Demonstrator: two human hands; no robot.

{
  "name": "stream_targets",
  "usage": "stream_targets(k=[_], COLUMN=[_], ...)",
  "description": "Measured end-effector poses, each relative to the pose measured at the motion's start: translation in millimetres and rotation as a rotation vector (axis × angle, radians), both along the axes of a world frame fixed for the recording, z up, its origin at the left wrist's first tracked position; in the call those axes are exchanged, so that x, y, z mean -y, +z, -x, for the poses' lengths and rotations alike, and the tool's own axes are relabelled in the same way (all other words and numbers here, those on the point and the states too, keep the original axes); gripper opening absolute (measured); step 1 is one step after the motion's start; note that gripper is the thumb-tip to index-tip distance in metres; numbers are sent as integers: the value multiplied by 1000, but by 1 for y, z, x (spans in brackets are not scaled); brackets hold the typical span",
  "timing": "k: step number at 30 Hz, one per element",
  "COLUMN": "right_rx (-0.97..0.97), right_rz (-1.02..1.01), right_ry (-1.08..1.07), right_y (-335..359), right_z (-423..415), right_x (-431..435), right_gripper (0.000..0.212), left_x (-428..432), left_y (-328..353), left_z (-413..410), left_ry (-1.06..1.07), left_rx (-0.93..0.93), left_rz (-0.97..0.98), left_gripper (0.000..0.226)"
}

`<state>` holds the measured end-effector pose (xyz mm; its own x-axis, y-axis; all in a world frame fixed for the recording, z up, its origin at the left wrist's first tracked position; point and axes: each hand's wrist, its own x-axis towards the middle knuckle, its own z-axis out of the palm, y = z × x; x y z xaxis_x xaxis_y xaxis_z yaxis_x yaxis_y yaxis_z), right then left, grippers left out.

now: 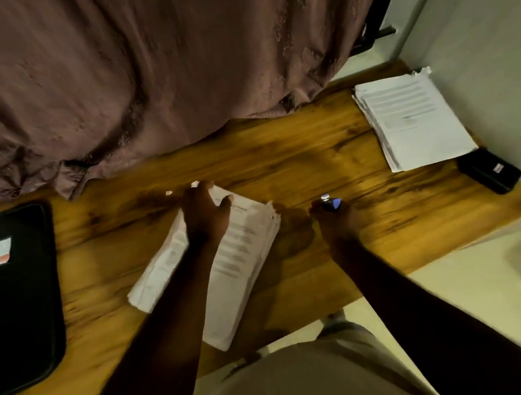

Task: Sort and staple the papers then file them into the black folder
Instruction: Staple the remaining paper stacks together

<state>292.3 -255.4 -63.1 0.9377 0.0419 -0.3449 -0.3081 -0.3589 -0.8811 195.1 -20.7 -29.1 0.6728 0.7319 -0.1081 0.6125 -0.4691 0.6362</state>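
In the head view, the left hand (205, 214) lies on the far end of the centre stack of papers (246, 252), thumb spread toward the right. Motion blur hides whether the fingers hook over the top edge or only press down. The right hand (338, 223) pinches a small blue stapler (332, 202) just right of that stack, low over the wooden surface (313, 157). This looks like the stapling step: the stack is being steadied and the tool is ready but not yet on the paper. The next move probably calls for squaring a set's corner and bringing the stapler's mouth over it from the right. A second stack of papers (411, 117) sits at the upper right, close to the wall (496, 33), with a small black case (489, 170) just below it near the surface's right edge. The black folder (19, 312) lies closed at the far left, well apart from the hands. The centre stack's near corner overhangs the front edge at lower centre, so a push toward the person could tip it off. Brown cloth (135, 64) hangs over the back edge, and bare wood between the stacks gives room to work.
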Motion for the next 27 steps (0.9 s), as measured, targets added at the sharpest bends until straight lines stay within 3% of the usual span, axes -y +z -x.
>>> stream_targets(k=[5,7,9,13,17,21,24,27], right_rx=[-28,-77,-112,-86,150,343,328,295], right_rz=[-98,-170,-151,142,533,687,749,803], right_ry=[-50,-49,-44,6,54,189,260,282], right_y=[26,33,33,31,45,60,51,37], right_z=[-80,-115,-150,-227,-287,-339,-375,-395], right_x=[39,57,77,117,152,173,177,178], right_gripper=[1,12,10,15,32,22,23,26], left_x=[58,85,115,170,214,244,259,272], left_y=[11,8,3,-4,-8,-2,-6,-2], left_z=[-78,-110,-143,-215,-281,-329,-357,-384], left_ry=[-63,-23,8,34,35,-32,-24,55], left_rx=[106,118,111,42,0,45,46,-2], left_rz=[209,286,375,496,520,523,541,458], left_gripper=[45,41,40,44,36,36,37,53])
